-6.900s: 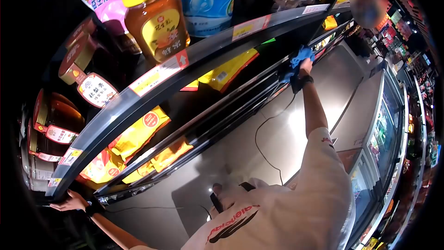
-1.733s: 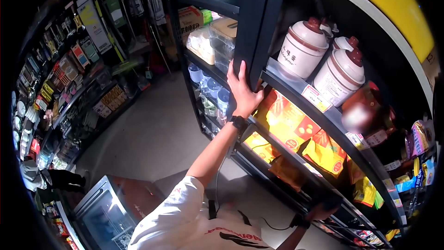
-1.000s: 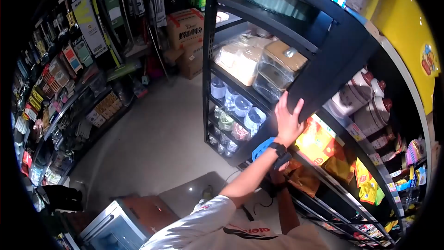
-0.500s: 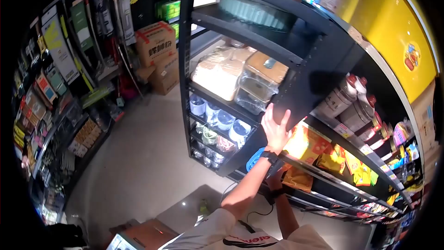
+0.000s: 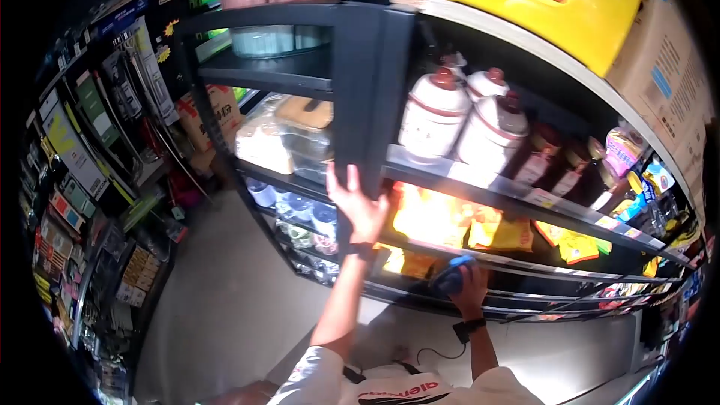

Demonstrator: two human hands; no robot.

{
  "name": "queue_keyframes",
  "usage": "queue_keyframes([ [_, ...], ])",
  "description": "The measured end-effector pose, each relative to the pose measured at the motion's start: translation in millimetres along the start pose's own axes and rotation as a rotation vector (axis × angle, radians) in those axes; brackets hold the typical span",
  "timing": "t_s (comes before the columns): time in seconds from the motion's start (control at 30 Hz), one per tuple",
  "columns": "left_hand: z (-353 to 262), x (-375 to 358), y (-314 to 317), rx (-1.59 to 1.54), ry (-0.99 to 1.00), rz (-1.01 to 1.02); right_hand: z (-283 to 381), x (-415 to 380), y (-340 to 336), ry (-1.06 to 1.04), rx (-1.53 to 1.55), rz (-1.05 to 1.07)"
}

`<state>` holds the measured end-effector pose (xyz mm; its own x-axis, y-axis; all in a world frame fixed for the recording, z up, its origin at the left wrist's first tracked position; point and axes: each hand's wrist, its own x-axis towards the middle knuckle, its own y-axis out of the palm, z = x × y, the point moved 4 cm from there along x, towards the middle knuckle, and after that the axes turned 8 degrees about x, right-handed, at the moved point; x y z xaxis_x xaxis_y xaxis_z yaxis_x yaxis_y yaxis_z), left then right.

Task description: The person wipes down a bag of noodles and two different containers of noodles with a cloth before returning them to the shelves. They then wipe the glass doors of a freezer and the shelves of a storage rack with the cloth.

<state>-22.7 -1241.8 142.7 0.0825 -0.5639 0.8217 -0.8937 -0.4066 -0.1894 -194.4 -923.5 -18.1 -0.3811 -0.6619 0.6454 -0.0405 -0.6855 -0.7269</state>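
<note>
My left hand [image 5: 358, 206] has its fingers spread and rests against the black end post [image 5: 369, 97] of the shelf unit, thumb side toward the lit shelf. To the lower right, my right hand [image 5: 471, 286] is closed around a dark blue bundle [image 5: 448, 277] with a brighter blue top edge. It looks soft like cloth, but blur hides its exact kind. Yellow snack packets [image 5: 499, 232] lie on the shelf just above that hand. White bottles with dark red caps [image 5: 435, 116] stand one shelf higher.
A large yellow tub [image 5: 540, 0] and a cardboard box [image 5: 660, 82] sit on top of the shelves. Left of the post are wrapped food containers [image 5: 306, 131] and several cups [image 5: 289, 206]. Another stocked rack [image 5: 82, 157] lines the left side, across the grey floor [image 5: 217, 285].
My view has swung right toward the shelf front. The right hand, earlier mostly hidden behind my left forearm, has come out to the right with the blue bundle. My left hand stays by the post.
</note>
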Motion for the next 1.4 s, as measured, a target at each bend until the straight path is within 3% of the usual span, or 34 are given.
queue_keyframes([
  [0.27, -25.2, -7.9, 1.1, 0.074, -0.074, -0.044, -209.8, -91.8, -96.6, 0.164, -0.088, 0.016],
  [0.3, -30.4, -7.7, 2.0, 0.06, -0.066, -0.056, -227.4, -103.4, -103.6, 0.305, -0.179, 0.116],
  [0.43, -39.1, -9.8, 3.9, 0.122, 0.016, -0.074, -288.1, -125.9, -141.6, 0.285, -0.11, 0.014],
  [0.57, -40.4, -11.1, 4.5, 0.164, 0.057, -0.053, -351.8, -150.1, -181.9, 0.451, -0.151, 0.046],
  [0.67, -37.1, -11.9, 8.2, 0.11, 0.065, -0.051, -394.8, -163.8, -200.2, 0.44, -0.14, -0.043],
  [0.73, -40.9, -11.4, 8.1, 0.158, 0.063, -0.054, -415.9, -175.0, -214.5, 0.55, -0.207, 0.028],
  [0.77, -41.6, -10.9, 6.5, 0.169, 0.054, -0.047, -424.6, -176.9, -221.4, 0.492, -0.189, -0.041],
  [0.87, -43.2, -12.0, 6.8, 0.135, 0.044, -0.048, -440.1, -176.9, -246.3, 0.78, -0.332, 0.06],
  [0.93, -37.8, -10.7, 8.6, 0.145, 0.05, -0.043, -470.5, -189.5, -248.4, 0.667, -0.355, -0.068],
  [1.0, -37.5, -10.6, 7.9, 0.166, 0.053, -0.038, -485.9, -195.5, -255.6, 0.767, -0.407, -0.018],
  [1.07, -30.5, -10.8, 9.6, 0.187, 0.062, -0.036, -512.2, -208.5, -258.0, 0.659, -0.388, -0.149],
  [1.13, -33.0, -10.9, 8.1, 0.231, 0.071, -0.031, -524.5, -211.0, -266.0, 0.752, -0.415, -0.131],
  [1.3, -39.8, -11.8, 7.2, 0.252, 0.032, -0.016, -543.2, -224.6, -262.9, 0.724, -0.467, -0.19],
  [1.33, -40.9, -10.6, 8.3, 0.342, 0.047, -0.007, -545.2, -227.0, -261.9, 0.826, -0.356, -0.152],
  [1.4, -40.6, -11.3, 5.8, 0.224, -0.052, -0.005, -553.8, -227.6, -260.2, 0.766, -0.466, -0.162],
])
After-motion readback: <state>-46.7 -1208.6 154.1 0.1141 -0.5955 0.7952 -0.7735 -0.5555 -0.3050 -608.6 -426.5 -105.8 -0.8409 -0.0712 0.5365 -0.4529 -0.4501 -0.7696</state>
